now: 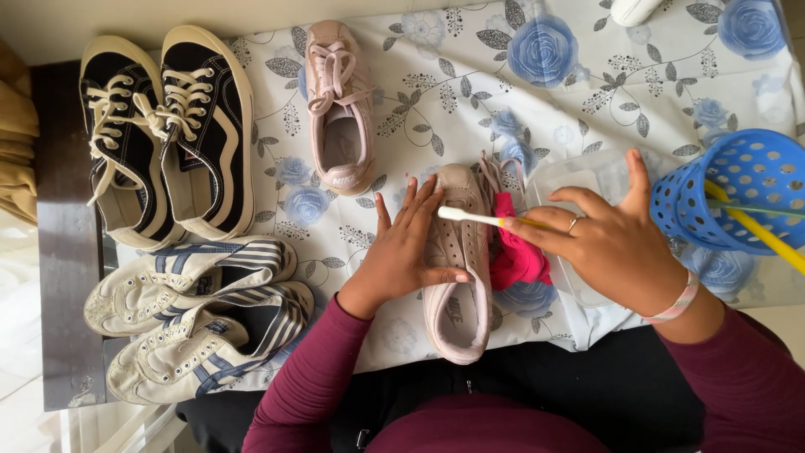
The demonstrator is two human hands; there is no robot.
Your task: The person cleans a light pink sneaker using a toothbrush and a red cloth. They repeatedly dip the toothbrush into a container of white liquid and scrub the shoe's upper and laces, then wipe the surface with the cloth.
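Pale pink low-top sneaker (457,268) lies at the near edge of the floral blue-rose cloth (470,92), toe pointing away from the person, so its upper faces the camera. The left hand (402,252) lies flat along the shoe's left side, fingers spread and thumb hooked over the upper, pinning it so it cannot slide. The right hand (608,243) pinches a yellow-handled toothbrush with a white head (482,219), bristle end over the toe area, angled across for scrubbing. A bright pink rag (513,252) sits bunched just beside the shoe, under the brush handle. The matching pink sneaker (340,109) waits farther back; 2 black-and-cream sneakers (168,134) and 2 white striped sneakers (193,327) line the left. A blue perforated plastic basket (738,197) stands by the right wrist.
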